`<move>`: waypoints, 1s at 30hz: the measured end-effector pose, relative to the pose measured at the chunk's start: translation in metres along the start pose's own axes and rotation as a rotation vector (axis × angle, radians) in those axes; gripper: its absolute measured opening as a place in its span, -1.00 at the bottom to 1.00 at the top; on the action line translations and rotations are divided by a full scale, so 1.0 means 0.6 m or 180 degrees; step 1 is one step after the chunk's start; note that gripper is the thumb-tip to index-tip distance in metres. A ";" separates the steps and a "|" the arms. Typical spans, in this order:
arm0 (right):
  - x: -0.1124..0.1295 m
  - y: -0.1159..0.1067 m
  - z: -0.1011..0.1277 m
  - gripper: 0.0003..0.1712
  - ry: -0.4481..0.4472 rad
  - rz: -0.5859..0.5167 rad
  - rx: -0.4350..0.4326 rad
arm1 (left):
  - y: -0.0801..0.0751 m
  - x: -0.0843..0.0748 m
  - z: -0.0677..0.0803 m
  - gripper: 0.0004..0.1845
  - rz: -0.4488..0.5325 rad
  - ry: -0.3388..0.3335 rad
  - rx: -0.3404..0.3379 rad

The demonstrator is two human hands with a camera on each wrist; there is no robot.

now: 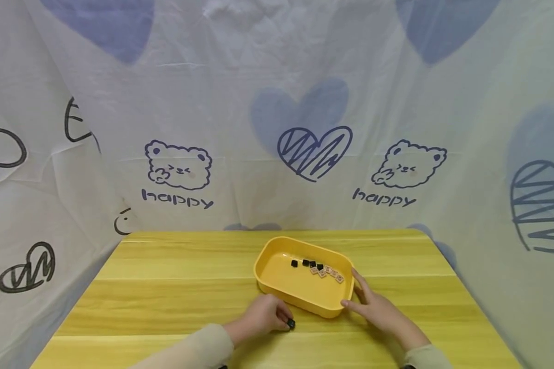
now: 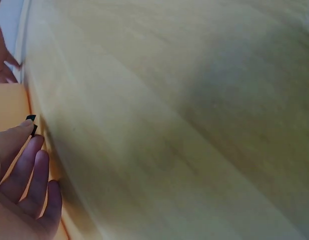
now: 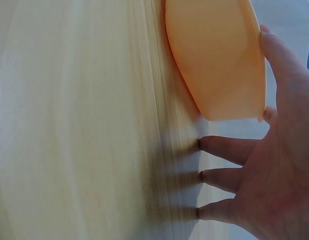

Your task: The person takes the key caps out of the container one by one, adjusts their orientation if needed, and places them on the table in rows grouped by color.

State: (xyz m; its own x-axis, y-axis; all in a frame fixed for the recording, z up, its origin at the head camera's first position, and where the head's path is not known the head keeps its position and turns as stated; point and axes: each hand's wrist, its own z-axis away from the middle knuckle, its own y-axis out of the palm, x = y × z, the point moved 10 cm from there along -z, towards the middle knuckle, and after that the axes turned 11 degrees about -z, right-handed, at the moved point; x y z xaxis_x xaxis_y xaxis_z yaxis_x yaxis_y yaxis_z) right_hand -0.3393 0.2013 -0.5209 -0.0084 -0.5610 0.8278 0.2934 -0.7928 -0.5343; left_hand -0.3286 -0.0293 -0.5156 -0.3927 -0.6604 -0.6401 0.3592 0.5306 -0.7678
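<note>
In the head view a small black cube (image 1: 291,323) is pinched between the thumb and fingers of my left hand (image 1: 264,315), just in front of a yellow plastic tray (image 1: 286,294). The left wrist view shows the black cube (image 2: 32,125) at the fingertips, partly covered by the thumb. My right hand (image 1: 380,310) touches the tray's right end, with thumb and forefinger at the rim. In the right wrist view, its other fingers (image 3: 227,147) are spread and rest on the table beside the tray (image 3: 219,60). Inside the tray lie several black cubes (image 1: 294,263) and several pinkish patterned cubes (image 1: 339,278).
The tray stands at an angle on a yellow wood-grain table (image 1: 175,287). A pale cloth (image 1: 249,205) printed with hearts and bears hangs behind the table and along both sides.
</note>
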 end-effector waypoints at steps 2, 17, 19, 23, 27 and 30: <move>0.000 -0.001 0.000 0.08 -0.0016 0.0015 -0.0012 | 0.003 -0.003 -0.001 -0.83 -0.0061 0.0026 -0.0017; -0.002 -0.001 -0.002 0.07 0.0040 0.0062 -0.0013 | 0.011 0.000 -0.004 -0.78 -0.0494 -0.0025 -0.0011; -0.002 -0.001 -0.001 0.06 0.0038 0.0072 -0.0016 | 0.010 -0.002 -0.005 -0.77 -0.0503 0.0006 -0.0012; -0.001 -0.003 -0.001 0.06 0.0021 0.0086 -0.0040 | 0.010 -0.004 -0.005 -0.77 -0.0475 0.0058 0.0002; 0.002 -0.003 -0.001 0.06 -0.0004 0.0099 -0.0050 | 0.008 -0.007 -0.004 -0.74 -0.0416 0.0069 0.0013; 0.004 -0.003 0.001 0.06 -0.0014 0.0114 -0.0045 | 0.003 -0.015 -0.001 -0.71 -0.0408 0.0111 0.0013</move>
State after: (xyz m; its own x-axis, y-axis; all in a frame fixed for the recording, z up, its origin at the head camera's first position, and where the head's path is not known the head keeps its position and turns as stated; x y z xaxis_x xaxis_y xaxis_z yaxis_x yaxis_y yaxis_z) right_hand -0.3393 0.2014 -0.5182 0.0060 -0.5881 0.8088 0.2800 -0.7755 -0.5659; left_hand -0.3247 -0.0222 -0.5113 -0.4648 -0.7037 -0.5374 0.3075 0.4408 -0.8433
